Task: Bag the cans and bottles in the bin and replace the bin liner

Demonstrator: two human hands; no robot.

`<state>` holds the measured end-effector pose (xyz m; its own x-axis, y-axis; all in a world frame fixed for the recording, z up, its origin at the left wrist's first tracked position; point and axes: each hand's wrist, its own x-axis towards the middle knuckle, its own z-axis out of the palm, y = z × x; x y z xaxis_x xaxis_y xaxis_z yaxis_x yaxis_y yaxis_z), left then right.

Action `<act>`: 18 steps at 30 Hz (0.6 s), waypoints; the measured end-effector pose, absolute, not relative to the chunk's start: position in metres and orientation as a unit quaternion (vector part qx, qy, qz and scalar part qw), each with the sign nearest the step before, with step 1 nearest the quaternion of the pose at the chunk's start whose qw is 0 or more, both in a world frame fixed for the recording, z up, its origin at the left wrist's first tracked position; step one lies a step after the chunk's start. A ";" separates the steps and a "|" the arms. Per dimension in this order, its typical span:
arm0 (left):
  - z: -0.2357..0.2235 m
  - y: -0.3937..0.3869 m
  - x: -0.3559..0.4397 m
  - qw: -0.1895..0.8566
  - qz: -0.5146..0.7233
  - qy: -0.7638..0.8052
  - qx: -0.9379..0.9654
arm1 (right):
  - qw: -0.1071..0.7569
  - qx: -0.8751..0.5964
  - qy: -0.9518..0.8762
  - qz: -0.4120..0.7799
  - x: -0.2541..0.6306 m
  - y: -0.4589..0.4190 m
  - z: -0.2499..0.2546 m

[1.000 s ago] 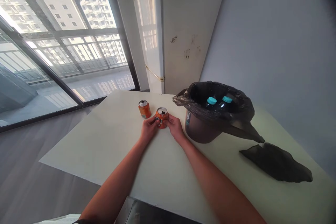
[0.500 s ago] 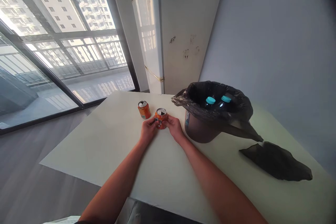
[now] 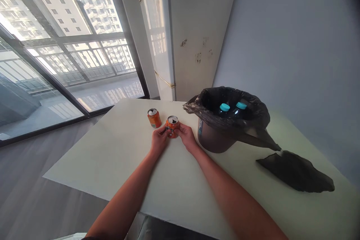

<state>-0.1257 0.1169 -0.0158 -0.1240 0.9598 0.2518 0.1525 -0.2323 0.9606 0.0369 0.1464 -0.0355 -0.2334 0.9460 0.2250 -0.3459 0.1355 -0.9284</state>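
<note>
An orange soda can [image 3: 172,123] stands upright on the pale table, its top opened. My left hand [image 3: 159,138] grips its left side and my right hand [image 3: 186,135] grips its right side, thumbs across the front. Just behind and to the left is a second orange can [image 3: 154,119], upright, opened and touched by neither hand. To the right of my right hand stands a dark bin [image 3: 216,140] lined with a black plastic bag [image 3: 253,120]. Two bottles with turquoise caps [image 3: 224,107] poke up inside it; their lower parts are hidden.
A piece of black plastic [image 3: 296,172] lies flat on the table [image 3: 107,150], right of the bin. Beyond the table's far edge stands a white fridge [image 3: 197,37]. Glass sliding doors [image 3: 70,60] are at the left, and a plain wall [image 3: 287,52] at the right.
Both hands stay on the front can, which remains in place. The view has shifted very slightly; nothing else visibly differs.
</note>
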 end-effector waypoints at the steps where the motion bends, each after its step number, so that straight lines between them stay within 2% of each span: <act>1: -0.015 0.117 -0.126 0.364 0.556 0.501 0.554 | 0.547 -0.287 -0.519 0.590 0.037 0.147 -0.034; 7: -0.011 0.119 -0.122 0.396 0.564 0.467 0.554 | 0.558 -0.275 -0.506 0.598 0.038 0.146 -0.026; 11: -0.014 0.121 -0.120 0.461 0.590 0.422 0.510 | 0.559 -0.278 -0.497 0.602 0.037 0.145 -0.027; 15: -0.019 0.124 -0.118 0.516 0.595 0.404 0.466 | 0.555 -0.318 -0.541 0.546 0.035 0.146 -0.028; 18: -0.021 0.125 -0.117 0.529 0.594 0.410 0.446 | 0.578 -0.375 -0.559 0.461 0.037 0.139 -0.022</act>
